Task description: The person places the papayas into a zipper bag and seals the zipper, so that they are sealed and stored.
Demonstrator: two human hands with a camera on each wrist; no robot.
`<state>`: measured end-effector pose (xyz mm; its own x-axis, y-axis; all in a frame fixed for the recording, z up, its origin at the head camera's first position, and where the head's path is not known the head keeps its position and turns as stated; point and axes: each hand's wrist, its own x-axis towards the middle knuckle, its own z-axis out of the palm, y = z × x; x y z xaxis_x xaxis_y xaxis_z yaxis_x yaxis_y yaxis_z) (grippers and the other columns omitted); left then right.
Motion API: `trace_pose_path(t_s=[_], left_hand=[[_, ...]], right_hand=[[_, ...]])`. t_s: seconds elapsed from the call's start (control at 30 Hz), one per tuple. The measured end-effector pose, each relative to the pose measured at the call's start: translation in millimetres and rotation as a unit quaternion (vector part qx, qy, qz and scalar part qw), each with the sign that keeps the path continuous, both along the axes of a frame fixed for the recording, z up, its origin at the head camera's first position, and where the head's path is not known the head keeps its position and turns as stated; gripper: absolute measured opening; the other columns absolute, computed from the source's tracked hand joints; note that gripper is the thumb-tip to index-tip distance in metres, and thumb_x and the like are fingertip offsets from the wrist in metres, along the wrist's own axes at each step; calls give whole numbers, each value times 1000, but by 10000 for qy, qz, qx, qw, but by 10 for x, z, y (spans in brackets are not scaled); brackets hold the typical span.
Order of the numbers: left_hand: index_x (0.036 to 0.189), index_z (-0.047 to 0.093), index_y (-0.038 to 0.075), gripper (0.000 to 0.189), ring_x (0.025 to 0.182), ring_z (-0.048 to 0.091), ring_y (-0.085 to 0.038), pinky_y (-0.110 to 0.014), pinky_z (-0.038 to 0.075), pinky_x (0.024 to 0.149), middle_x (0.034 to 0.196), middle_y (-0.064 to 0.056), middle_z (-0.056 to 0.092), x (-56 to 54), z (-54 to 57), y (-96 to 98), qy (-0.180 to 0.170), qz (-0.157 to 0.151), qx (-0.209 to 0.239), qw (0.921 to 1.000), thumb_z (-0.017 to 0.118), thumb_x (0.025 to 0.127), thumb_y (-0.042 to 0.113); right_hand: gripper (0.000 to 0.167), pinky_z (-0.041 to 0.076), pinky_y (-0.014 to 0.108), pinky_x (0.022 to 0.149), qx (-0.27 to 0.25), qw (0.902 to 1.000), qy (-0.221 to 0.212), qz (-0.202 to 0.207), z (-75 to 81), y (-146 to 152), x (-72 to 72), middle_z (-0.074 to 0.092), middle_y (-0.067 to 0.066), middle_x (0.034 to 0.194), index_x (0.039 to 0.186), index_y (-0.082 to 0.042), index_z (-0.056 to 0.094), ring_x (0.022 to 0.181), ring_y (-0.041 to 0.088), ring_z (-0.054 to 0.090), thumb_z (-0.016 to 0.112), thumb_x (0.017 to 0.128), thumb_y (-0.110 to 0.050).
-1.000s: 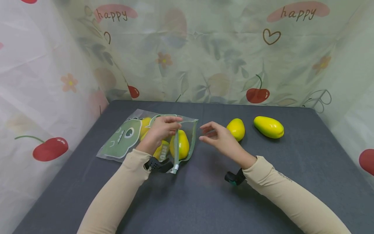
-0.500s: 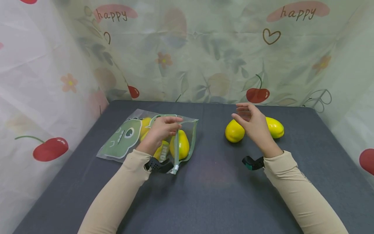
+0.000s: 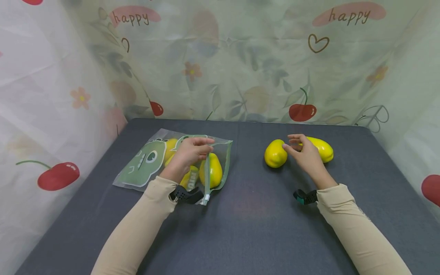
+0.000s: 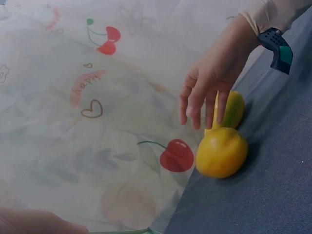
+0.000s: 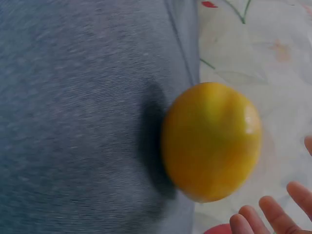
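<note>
A clear zip bag (image 3: 144,164) with a green cartoon print lies on the left of the dark table, with several yellow fruits inside. My left hand (image 3: 190,152) pinches the bag's edge at the opening, where one fruit (image 3: 215,170) lies closest. On the right are two loose fruits: a rounded yellow one (image 3: 275,153) and a longer mango-shaped one (image 3: 323,149). My right hand (image 3: 307,154) hovers between them, fingers loosely bent and apart, partly hiding the longer one. In the right wrist view, the rounded fruit (image 5: 212,141) is apart from the fingertips (image 5: 275,214).
Dark cloth covers the table (image 3: 247,225). A patterned curtain (image 3: 237,76) stands behind the table and along both sides. The bag's white slider (image 3: 207,197) sits at the near end of its zip strip.
My right hand has moved right from beside the bag to the two loose fruits, and then lowered between them. The left hand and bag have stayed in place.
</note>
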<state>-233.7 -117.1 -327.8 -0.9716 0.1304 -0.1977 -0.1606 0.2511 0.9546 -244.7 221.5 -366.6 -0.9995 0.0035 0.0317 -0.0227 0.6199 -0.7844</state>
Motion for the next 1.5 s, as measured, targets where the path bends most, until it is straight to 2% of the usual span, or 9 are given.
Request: trace_pose_path(t_s=[0.3,0.67,0.87,1.0,1.17,1.5], left_hand=[[129,61,3,37,115,56,-30,-36,49,93,135,-15,56,-2,-6,-10,11,-39,-3,10000,60,92,9],[129,61,3,38,116,56,-31,-33,50,91,135,-16,56,-5,3,-17,-17,-70,-49,10000,59,92,10],[128,61,3,37,116,55,-31,-35,49,92,135,-16,56,-3,13,-27,-8,-71,18,10000,60,92,9],[128,61,2,38,112,56,-29,-35,49,92,135,-16,56,-6,4,-33,6,-57,22,10000,60,91,9],[128,62,3,37,114,56,-31,-38,49,95,134,-13,56,2,-3,-31,18,-38,12,10000,60,91,9],[128,62,2,37,113,56,-31,-36,49,92,134,-15,56,20,16,-25,27,-44,68,10000,60,91,9]], right_hand=[[66,44,54,101,64,9990,-297,323,-179,23,-44,41,25,145,143,-5,39,129,43,45,55,95,-47],[68,43,54,101,323,9975,-417,477,-238,-70,-138,39,25,147,143,-3,40,128,44,45,55,95,-49],[74,40,55,104,632,9959,-430,490,-275,-133,-168,37,27,147,144,-3,37,131,42,40,60,91,-50],[77,36,56,105,795,9948,-451,456,-281,-170,-171,37,28,146,145,-4,35,132,42,38,63,90,-49],[75,36,56,106,872,9941,-481,426,-269,-193,-173,38,28,145,145,-4,36,132,42,38,64,90,-47],[75,38,56,105,745,9954,-464,397,-222,-191,-135,39,28,145,145,-4,37,131,42,40,65,90,-47]])
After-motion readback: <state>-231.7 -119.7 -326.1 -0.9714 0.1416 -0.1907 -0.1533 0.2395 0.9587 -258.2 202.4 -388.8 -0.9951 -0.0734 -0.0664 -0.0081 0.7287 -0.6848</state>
